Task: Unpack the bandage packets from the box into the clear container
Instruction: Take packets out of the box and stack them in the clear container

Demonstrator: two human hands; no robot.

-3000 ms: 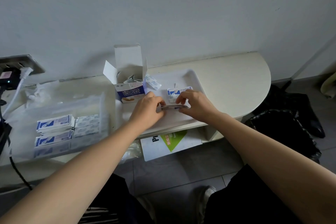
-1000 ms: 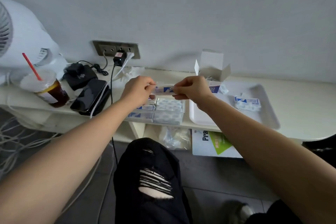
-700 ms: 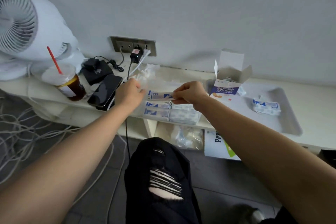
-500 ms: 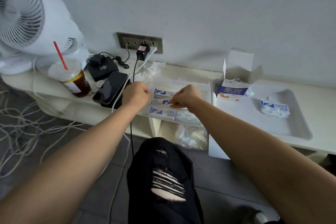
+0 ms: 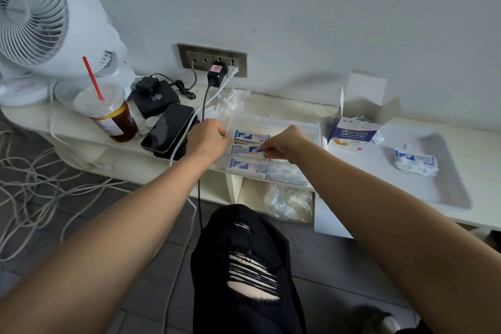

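Shelf-top (image 5: pixel 67 123) clear container (image 5: pixel 298 125): both hands (image 5: pixel 208 139) (image 5: pixel 284 144) pinch packets (image 5: pixel 248 149) beside its left wall.

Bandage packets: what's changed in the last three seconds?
Both hands lifted a stack of packets off the tray and carried it left, down into the clear container. The right hand still pinches it there; the left hand is curled at its left end, grip unclear. The open box and the other packets on the tray stayed put.
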